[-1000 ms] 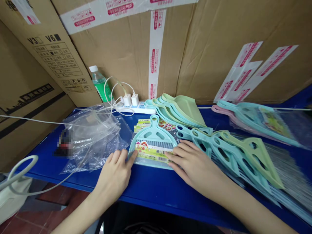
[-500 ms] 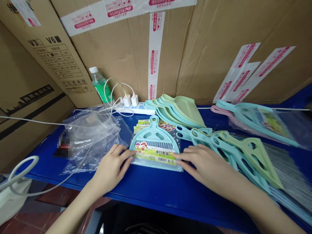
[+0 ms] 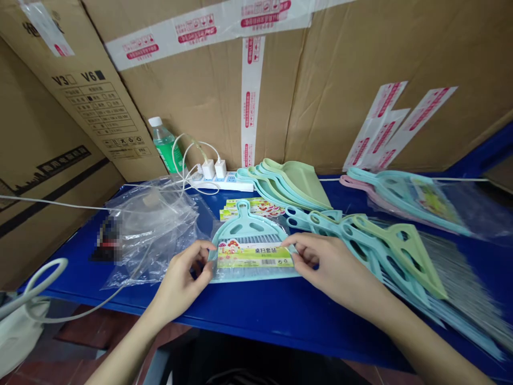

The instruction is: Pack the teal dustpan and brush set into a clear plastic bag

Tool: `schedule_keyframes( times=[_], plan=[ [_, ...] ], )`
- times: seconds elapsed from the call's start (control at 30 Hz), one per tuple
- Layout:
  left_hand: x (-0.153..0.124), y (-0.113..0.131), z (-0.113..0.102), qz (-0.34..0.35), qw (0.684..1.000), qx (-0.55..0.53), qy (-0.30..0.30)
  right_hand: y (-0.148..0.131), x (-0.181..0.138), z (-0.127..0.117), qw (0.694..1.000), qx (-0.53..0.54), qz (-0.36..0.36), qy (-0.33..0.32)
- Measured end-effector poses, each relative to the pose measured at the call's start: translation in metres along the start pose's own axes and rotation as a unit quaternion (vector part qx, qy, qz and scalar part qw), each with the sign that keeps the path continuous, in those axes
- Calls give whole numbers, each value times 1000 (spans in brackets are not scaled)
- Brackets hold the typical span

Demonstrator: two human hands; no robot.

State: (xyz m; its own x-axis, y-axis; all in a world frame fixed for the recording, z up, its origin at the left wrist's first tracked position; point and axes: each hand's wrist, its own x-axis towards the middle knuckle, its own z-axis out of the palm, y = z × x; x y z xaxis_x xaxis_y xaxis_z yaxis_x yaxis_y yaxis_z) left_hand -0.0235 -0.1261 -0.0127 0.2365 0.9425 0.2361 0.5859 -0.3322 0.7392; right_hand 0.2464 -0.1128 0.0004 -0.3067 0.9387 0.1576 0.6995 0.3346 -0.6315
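A light-blue mini dustpan set [image 3: 250, 235] with a brush and a green paper label lies near the front of the blue table [image 3: 256, 310]. My left hand [image 3: 185, 275] pinches its left edge, fingers curled. My right hand [image 3: 326, 262] pinches its right edge. Both hands grip the set at the ends of the label. Under it lie more printed label cards [image 3: 256, 206].
A heap of clear plastic bags [image 3: 152, 224] lies to the left. Stacked dustpans [image 3: 292, 184], a row of small brushes [image 3: 377, 246] and bagged sets [image 3: 417, 200] fill the right. A power strip [image 3: 218, 182], a bottle [image 3: 164, 141] and cardboard boxes [image 3: 340, 69] stand behind.
Both hands went from lying flat on the dustpan set to pinching its left and right edges. The set has shifted slightly towards me.
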Motion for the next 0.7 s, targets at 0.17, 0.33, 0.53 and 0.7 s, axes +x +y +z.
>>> schedule_keyframes(
  times=[0.17, 0.33, 0.53, 0.7],
  plan=[
    [-12, 0, 2, -70, 979, -189, 18, -3, -14, 3, 996, 88, -4, 26],
    [-30, 11, 16, -108, 952, -284, 42, 5, -38, 8, 982, 169, 40, 77],
    [-50, 31, 47, -59, 961, -227, 145, 14, -80, 30, 883, 406, 132, 194],
    [-64, 45, 94, 68, 967, -162, 186, 6, -100, 67, 777, 569, 156, 220]
  ],
)
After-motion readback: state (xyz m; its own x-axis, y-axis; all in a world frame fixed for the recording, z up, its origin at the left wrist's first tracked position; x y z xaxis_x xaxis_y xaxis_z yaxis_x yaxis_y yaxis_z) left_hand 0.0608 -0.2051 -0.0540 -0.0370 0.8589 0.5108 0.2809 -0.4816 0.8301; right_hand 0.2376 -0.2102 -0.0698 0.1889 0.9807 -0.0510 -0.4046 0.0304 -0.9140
